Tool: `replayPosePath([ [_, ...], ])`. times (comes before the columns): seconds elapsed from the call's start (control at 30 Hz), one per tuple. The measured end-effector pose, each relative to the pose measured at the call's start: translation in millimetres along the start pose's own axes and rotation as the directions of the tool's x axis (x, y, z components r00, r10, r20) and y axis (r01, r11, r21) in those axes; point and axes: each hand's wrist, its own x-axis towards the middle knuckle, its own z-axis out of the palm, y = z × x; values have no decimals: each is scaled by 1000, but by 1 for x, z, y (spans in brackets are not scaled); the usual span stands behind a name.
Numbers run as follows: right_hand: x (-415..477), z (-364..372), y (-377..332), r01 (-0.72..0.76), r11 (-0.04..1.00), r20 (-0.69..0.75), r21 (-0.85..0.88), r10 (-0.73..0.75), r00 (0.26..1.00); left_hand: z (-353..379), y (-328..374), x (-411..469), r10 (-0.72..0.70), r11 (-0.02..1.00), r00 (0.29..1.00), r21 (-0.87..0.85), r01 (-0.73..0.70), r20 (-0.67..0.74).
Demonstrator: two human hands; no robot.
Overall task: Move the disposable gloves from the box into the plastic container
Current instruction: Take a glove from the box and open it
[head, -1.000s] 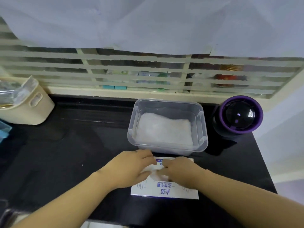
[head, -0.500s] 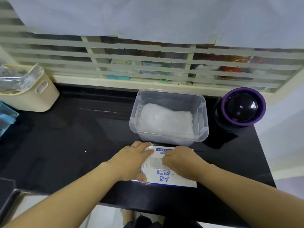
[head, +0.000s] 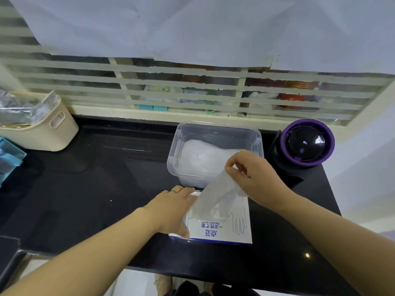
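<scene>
Atop the box [head: 227, 232], left hand [head: 171, 208] lies flat; right hand [head: 255, 178] pinches glove [head: 215, 201].

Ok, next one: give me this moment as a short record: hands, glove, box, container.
left hand: presses flat on box
right hand: pinches glove, raised over box
glove: translucent, hangs down to box top
container: behind box, open, pile of gloves inside
stage: glove not yet in container
</scene>
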Motion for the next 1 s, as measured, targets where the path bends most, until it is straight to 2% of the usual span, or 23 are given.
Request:
replayPosePath([
  [0.07,0,1,0,-21,999,107,-33,24,994,-2,0,-1,-11,997,1000,-73,11,0],
  [0.13,-2,4,0,-38,999,173,-34,44,984,-4,0,-1,-20,971,1000,-240,14,-20],
  [0.2,-4,7,-2,-69,998,179,-10,70,981,-6,1,-3,-24,907,997,-422,-11,-77],
  [0.27,-5,7,-4,-111,994,167,26,105,980,-9,5,-6,-54,846,984,-531,-47,-172],
  [0.37,-3,6,-4,-174,981,162,88,159,974,-14,6,-9,-114,786,951,-612,-90,-286],
  [0.5,-5,5,-3,-250,962,202,110,224,953,-22,6,-14,-158,665,934,-733,-139,-321],
  [0.6,-6,4,-1,-310,940,251,144,268,930,-31,10,-15,-208,627,904,-760,-171,-375],
  [0.83,-5,2,-1,-485,779,346,398,362,866,-45,22,-10,-356,559,810,-801,-215,-465],
  [0.9,-5,1,-3,-530,693,351,489,400,847,-45,27,-10,-433,536,743,-808,-244,-511],
  [0.93,-6,1,-4,-557,629,364,542,421,831,-42,28,-11,-474,546,671,-789,-283,-569],
  [1.0,-8,0,-4,-601,463,422,652,437,795,-38,25,-12,-473,693,483,-650,-311,-737],
])
